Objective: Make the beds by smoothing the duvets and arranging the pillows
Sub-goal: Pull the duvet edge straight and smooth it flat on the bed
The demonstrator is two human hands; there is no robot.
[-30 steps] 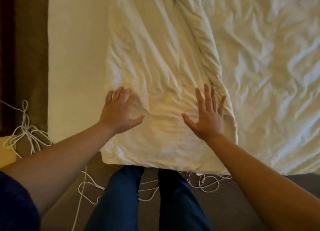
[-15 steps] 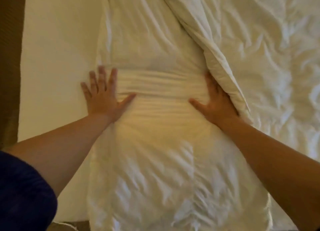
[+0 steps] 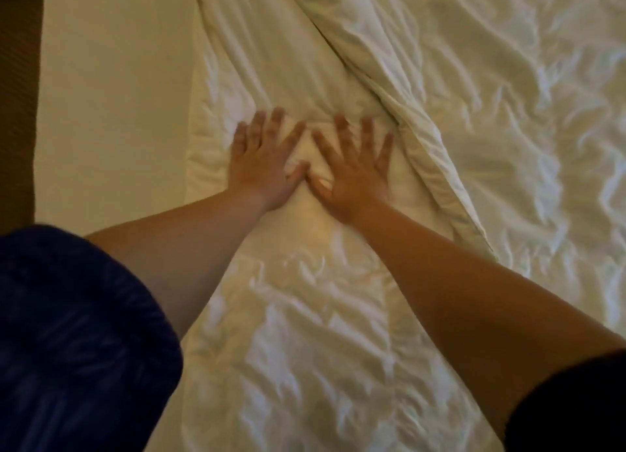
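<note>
Duvet: a white, heavily creased duvet lies spread over the bed, filling the middle and right of the view; the strip under the hands runs from the bottom edge up toward the top.
Folded edge: a thick rolled fold of the duvet runs diagonally from the top centre down to the right, just beside the right hand (its little finger lies close against the fold).
Left hand: the left hand lies palm down on the duvet, fingers straight and spread, gripping nothing.
Right hand: the right hand lies palm down beside it, fingers straight and fanned out, holding nothing; the fingertips are blurred.
Hands together: the two thumbs meet or nearly meet at the centre, and a small bunch of cloth is puckered between the hands.
Sheet: a smooth, pale sheet is bare to the left of the duvet's edge.
Floor: a dark brown strip borders the bed at the far left.
Sleeves: a dark blue sleeve covers the left upper arm at lower left; a dark sleeve shows at lower right.
</note>
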